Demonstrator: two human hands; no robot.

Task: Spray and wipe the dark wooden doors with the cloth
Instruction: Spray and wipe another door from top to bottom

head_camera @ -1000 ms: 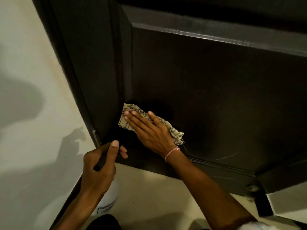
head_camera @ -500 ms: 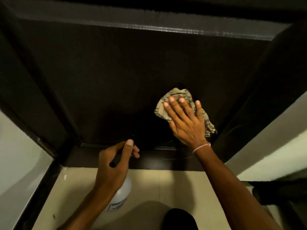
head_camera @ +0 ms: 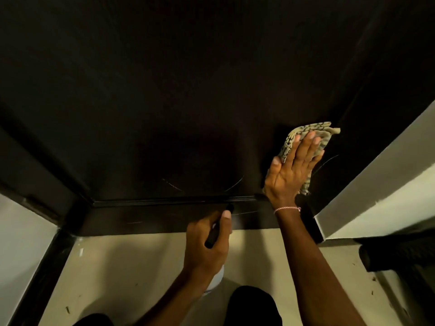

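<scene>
- The door: I judge wiping is under way, at the panel's lower right.
- The right hand: straight fingers together, pressing the cloth flat against it.
- The left hand: fingers clamped round the spray bottle near the bottom rail; the next move calls for fresh spray.

Dark wooden door: matte panel with fine curved scratches low down, just above the bottom rail. Cloth: beige with a dark pattern, crumpled, pressed against the door's lower right by the flat right hand. Spray bottle: white body, black trigger, gripped by the left hand near the bottom rail, mostly hidden.
</scene>
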